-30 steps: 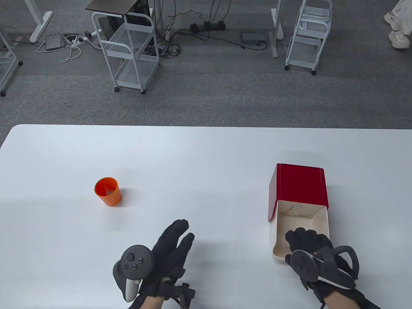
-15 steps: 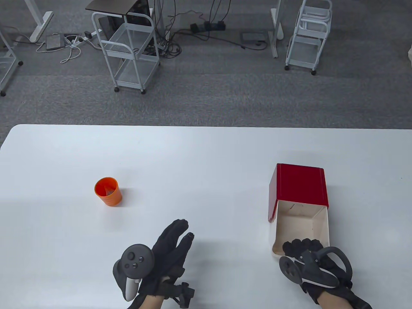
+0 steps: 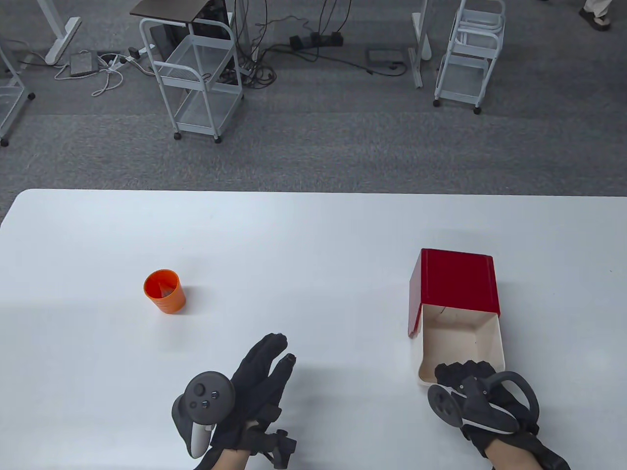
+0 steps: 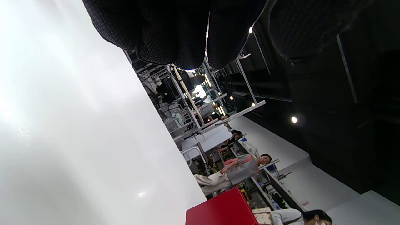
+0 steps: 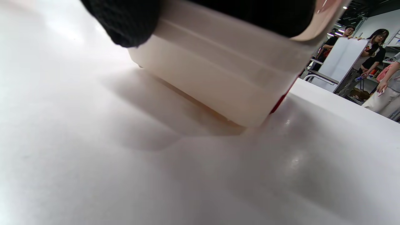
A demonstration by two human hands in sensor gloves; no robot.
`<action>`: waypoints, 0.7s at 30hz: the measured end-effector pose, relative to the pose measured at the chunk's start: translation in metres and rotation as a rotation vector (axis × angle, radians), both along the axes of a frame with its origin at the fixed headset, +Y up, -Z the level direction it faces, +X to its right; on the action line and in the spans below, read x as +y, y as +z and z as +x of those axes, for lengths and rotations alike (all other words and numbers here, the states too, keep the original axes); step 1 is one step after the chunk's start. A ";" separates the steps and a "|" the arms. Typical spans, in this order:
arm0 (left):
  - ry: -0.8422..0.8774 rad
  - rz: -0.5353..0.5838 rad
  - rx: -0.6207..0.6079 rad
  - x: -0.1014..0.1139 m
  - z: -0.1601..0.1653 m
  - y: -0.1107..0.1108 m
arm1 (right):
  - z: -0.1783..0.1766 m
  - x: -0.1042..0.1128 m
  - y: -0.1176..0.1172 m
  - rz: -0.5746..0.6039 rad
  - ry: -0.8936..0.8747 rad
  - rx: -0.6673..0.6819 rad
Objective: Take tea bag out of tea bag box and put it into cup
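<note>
The tea bag box (image 3: 463,338) lies open at the right of the white table (image 3: 313,230), its red lid (image 3: 458,279) tipped back and its cream inside showing; I see no tea bag in it. My right hand (image 3: 461,370) grips the box's near wall, fingers curled over the rim. In the right wrist view the thumb (image 5: 125,22) presses the outer wall (image 5: 218,78). The orange cup (image 3: 164,291) stands at the left. My left hand (image 3: 280,350) rests open on the table, empty, between cup and box. Its fingers (image 4: 175,31) hang over the tabletop.
The red lid also shows in the left wrist view (image 4: 222,209). Beyond the table's far edge are white wire carts (image 3: 201,73) and cables on grey carpet. People stand in the background of both wrist views.
My right hand has drawn back from inside the box to its near rim. The box's near end has shifted slightly right. The left hand and the cup have not moved.
</note>
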State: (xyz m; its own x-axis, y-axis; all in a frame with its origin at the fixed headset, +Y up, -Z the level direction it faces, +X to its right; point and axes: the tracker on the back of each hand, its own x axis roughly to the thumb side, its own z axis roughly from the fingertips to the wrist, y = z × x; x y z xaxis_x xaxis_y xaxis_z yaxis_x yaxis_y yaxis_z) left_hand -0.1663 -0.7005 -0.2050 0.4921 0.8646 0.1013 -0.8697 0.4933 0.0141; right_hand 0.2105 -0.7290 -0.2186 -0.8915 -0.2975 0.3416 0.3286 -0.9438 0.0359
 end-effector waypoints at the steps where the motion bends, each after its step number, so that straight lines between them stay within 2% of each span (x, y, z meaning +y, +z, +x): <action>1: 0.000 0.000 0.000 0.000 0.000 0.000 | 0.000 0.000 -0.001 -0.002 -0.002 -0.003; 21: -0.005 -0.015 0.004 -0.001 -0.001 -0.001 | 0.004 0.001 -0.035 -0.025 -0.035 -0.083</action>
